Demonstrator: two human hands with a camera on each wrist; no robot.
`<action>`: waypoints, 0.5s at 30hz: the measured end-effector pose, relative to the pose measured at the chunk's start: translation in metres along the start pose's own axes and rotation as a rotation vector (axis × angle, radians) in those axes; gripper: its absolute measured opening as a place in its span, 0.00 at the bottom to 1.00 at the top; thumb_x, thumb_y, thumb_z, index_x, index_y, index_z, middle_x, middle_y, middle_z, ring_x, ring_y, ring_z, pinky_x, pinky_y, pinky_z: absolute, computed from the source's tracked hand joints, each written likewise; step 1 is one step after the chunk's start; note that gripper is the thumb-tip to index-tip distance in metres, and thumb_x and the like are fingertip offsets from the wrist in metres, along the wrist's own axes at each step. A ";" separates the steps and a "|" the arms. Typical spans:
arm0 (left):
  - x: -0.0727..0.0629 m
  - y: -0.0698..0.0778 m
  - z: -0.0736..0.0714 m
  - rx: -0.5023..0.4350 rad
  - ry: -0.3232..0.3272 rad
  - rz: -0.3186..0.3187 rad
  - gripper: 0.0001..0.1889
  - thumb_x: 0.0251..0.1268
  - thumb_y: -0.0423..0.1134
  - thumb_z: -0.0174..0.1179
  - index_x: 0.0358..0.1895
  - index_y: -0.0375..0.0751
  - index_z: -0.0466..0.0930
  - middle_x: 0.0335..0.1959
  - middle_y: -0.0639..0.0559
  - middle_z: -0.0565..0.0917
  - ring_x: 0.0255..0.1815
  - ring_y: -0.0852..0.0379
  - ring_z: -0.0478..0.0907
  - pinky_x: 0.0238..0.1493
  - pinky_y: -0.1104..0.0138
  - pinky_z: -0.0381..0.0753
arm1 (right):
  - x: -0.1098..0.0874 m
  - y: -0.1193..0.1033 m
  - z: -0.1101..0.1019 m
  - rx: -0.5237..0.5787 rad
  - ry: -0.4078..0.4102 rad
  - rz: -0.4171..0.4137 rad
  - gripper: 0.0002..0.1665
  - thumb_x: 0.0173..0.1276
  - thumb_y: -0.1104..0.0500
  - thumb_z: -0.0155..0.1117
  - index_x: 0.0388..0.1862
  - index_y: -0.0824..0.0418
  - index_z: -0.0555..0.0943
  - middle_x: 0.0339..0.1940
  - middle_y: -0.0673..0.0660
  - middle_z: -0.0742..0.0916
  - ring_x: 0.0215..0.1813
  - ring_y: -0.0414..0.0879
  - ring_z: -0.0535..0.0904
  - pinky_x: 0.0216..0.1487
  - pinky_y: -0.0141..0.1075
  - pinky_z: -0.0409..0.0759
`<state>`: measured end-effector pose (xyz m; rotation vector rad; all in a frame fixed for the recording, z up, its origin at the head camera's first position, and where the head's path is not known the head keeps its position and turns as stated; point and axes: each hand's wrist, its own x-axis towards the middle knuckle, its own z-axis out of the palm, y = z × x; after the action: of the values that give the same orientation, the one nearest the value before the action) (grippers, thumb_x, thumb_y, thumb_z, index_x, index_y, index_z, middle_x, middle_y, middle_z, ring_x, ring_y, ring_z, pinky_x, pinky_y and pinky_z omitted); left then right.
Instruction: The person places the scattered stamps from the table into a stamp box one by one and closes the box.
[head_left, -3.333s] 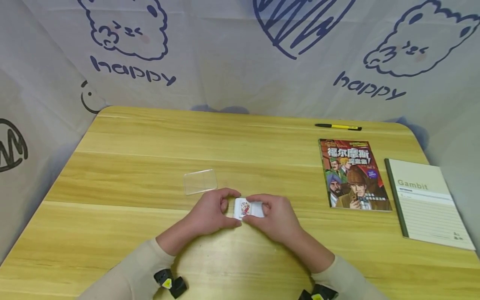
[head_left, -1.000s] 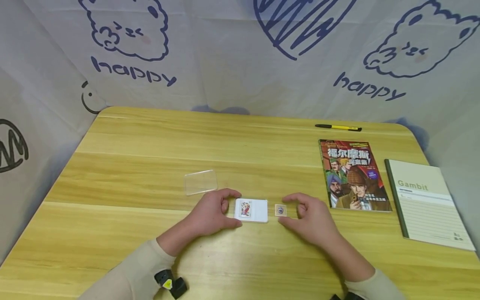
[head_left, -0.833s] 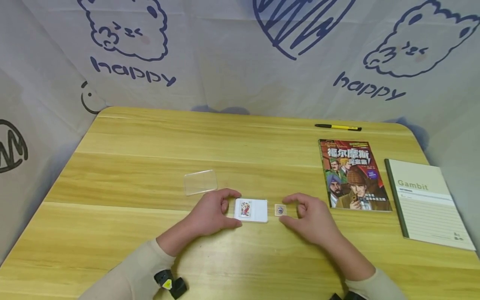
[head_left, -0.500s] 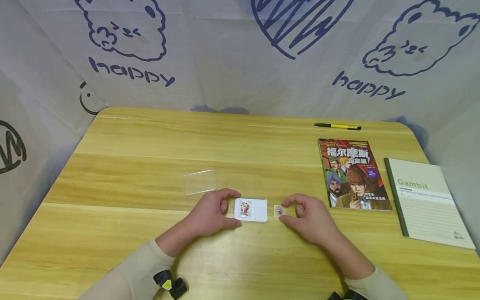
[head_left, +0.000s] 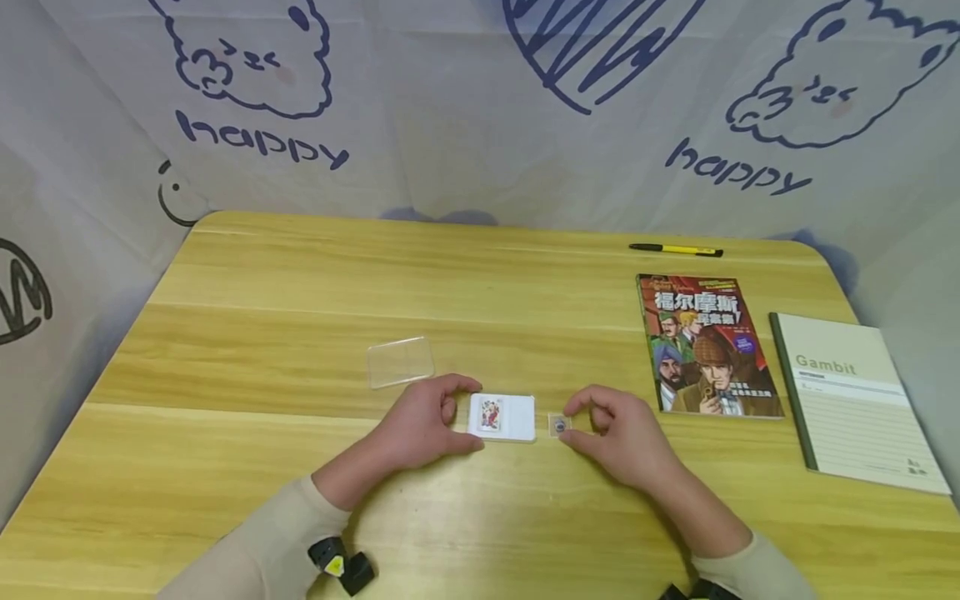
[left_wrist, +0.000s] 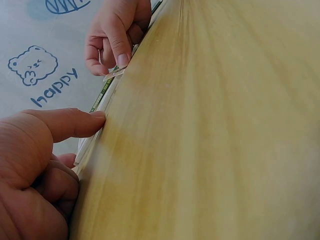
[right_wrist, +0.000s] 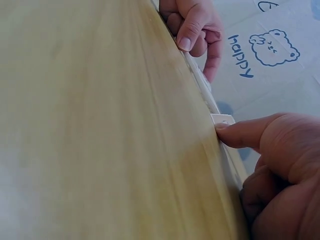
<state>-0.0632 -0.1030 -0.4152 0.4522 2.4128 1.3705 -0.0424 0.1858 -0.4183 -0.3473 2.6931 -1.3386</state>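
**One small tile (head_left: pixel 559 426) pinched just beside a white tray (head_left: pixel 519 419)**

The tile is a thin clear square with a dark bluish round mark at its middle; the tabletop's yellow shows through around the mark. What the mark depicts is too small to make out. In the right wrist view the tile looks paler and sits at a slant to the table (head_left: pixel 480 300).

The tray is a shallow rectangle with rounded corners. A card (head_left: pixel 491 413) bearing a red-and-dark figure lies on its left part; the right part shows plain white. A clear rectangular lid (head_left: pixel 400 363) lies on the table beyond the left hand (head_left: pixel 417 423), apart from the tray.

The right hand (head_left: pixel 621 435) grasps the tile by its right side, index finger at the far corner and thumb at the near one, so most of the square sticks out toward the tray, a narrow gap between them. The left hand grips the tray's left end, index finger on the far edge, thumb on the near edge.
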 end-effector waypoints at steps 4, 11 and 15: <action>0.000 0.001 -0.001 -0.002 -0.001 -0.002 0.33 0.43 0.31 0.80 0.58 0.34 0.78 0.17 0.57 0.63 0.17 0.63 0.59 0.22 0.69 0.62 | -0.002 0.003 0.001 0.033 0.041 -0.031 0.15 0.54 0.63 0.81 0.35 0.49 0.85 0.19 0.47 0.73 0.18 0.39 0.61 0.28 0.35 0.70; -0.001 0.002 -0.001 -0.006 0.000 -0.003 0.33 0.43 0.31 0.80 0.57 0.34 0.78 0.17 0.57 0.63 0.18 0.63 0.59 0.22 0.69 0.62 | -0.005 0.004 0.003 0.040 0.057 -0.060 0.15 0.54 0.63 0.81 0.36 0.48 0.86 0.26 0.46 0.82 0.13 0.37 0.61 0.15 0.32 0.61; 0.000 0.002 -0.001 -0.008 -0.001 -0.008 0.33 0.43 0.31 0.80 0.57 0.34 0.78 0.17 0.57 0.63 0.18 0.63 0.59 0.22 0.69 0.61 | -0.005 0.004 0.002 0.043 0.036 -0.048 0.15 0.54 0.62 0.81 0.36 0.49 0.85 0.27 0.45 0.83 0.12 0.36 0.59 0.13 0.32 0.59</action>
<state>-0.0631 -0.1029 -0.4131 0.4403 2.4047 1.3752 -0.0378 0.1880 -0.4223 -0.3900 2.6962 -1.4274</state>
